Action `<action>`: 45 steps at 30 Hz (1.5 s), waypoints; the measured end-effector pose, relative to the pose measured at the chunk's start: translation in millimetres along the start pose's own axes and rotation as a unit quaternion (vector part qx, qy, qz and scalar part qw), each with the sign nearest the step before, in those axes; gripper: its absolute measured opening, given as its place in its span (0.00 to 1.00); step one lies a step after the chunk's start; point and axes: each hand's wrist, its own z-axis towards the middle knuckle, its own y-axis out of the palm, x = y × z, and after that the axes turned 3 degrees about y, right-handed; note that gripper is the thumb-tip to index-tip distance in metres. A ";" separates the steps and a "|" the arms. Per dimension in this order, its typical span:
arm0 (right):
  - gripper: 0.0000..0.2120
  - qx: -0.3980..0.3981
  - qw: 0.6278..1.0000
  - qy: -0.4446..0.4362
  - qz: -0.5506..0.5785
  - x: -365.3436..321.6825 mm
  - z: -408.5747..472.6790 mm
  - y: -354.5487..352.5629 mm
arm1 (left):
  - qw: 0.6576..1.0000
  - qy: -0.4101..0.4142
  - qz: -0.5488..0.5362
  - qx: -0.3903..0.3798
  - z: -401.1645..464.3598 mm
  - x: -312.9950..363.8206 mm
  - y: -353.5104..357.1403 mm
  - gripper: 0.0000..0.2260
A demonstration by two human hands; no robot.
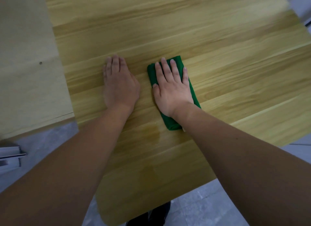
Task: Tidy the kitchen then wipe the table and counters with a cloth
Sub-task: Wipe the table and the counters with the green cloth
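- Cloth (171,123): green, folded into a long narrow pad, lying flat on the wooden table (218,60) a little right of the middle of the view, its long axis running from the near edge toward the far side and leaning slightly left at the far end.
- Right hand (171,89): laid palm down on top of the cloth, fingers straight and slightly spread, pressing it against the tabletop; nothing is gripped. The far end of the cloth shows beyond the fingertips, and its near end shows below the wrist.
- Left hand (118,84): flat on the bare wood just beside the cloth, to its left and not touching it, fingers straight and close together, holding nothing.
- Forearms: both bare, reaching in from the lower corners of the view.
- Table: light wood-grain boards with a rounded near corner; a darker, damp-looking patch (151,133) lies on the surface near the cloth's near end, between the two forearms.
- Pale panel (25,65): a smooth beige surface along the table's left side.
- Floor (210,207): grey tiles below the table's near edge, where a dark shoe (158,214) shows.
- White framed object (10,156): at the left edge, too cropped to identify.
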 end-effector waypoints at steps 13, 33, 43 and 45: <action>0.29 -0.004 1.000 -0.009 -0.015 -5.0 37.4 -7.1 | 0.996 0.062 -0.060 -0.019 9.2 -21.0 -19.1 0.21; 0.29 -0.003 0.999 0.001 -0.037 -12.9 38.7 -7.5 | 0.997 0.046 0.041 -0.039 19.7 -90.3 -30.6 0.24; 0.29 0.001 1.000 -0.013 -0.020 -57.3 60.2 -5.2 | 0.998 0.041 0.037 -0.039 20.5 -88.6 -32.1 0.24; 0.29 0.001 1.000 -0.016 -0.022 -57.2 59.2 -5.6 | 0.998 0.039 0.037 -0.037 20.3 -88.9 -32.6 0.24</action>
